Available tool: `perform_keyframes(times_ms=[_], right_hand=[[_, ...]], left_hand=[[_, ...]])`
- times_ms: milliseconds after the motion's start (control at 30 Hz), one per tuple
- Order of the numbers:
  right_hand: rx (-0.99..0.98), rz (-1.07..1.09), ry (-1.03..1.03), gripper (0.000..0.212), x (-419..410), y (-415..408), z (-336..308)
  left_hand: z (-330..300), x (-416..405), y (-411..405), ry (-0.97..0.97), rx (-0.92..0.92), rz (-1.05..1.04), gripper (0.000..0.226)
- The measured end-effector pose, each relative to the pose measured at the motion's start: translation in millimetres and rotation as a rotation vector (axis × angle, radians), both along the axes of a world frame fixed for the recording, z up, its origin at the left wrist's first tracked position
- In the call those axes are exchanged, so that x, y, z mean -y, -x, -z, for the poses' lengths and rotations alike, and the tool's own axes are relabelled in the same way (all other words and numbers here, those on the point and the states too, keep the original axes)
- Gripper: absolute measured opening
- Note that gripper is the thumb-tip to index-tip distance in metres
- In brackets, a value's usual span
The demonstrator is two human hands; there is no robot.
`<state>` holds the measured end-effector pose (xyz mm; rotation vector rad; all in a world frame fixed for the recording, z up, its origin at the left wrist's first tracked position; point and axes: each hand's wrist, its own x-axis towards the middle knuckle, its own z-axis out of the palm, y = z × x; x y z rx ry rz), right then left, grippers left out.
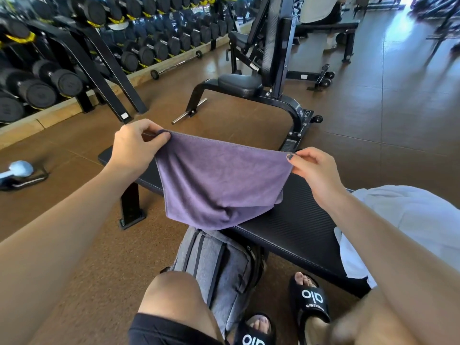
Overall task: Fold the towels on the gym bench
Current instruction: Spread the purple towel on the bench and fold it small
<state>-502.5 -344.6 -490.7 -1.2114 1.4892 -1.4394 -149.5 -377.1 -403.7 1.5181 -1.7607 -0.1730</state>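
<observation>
My left hand (134,148) pinches the purple towel's (219,185) far-left corner, right hand (315,170) pinches the far-right corner; hands apart, top edge taut between them. Towel hangs doubled, lower fold resting on the black tabletop (298,220), near edge overhanging the tabletop's front. White towels (410,220) piled at the right end. Grey backpack (224,265) below on the floor, open floor to the left.
</observation>
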Motion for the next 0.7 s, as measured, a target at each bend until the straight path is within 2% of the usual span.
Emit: perform_keyframes(times_ms=[367,600,700], right_hand=[[0.066,-0.034,0.097,0.008,1.0,8.5,-16.6],[-0.050,0.026,0.206,0.007,-0.5,14.2,-44.8],[-0.078,0.015,0.251,0.018,2.8,15.4,-64.0]], left_hand=[[3.0,-1.3,2.4,-0.014,-0.187,0.021,0.004],[-7.4,-5.4,4.6,-0.001,-0.200,0.022,0.010],[-18.3,-7.9,2.4,0.026,-0.222,0.054,0.011]])
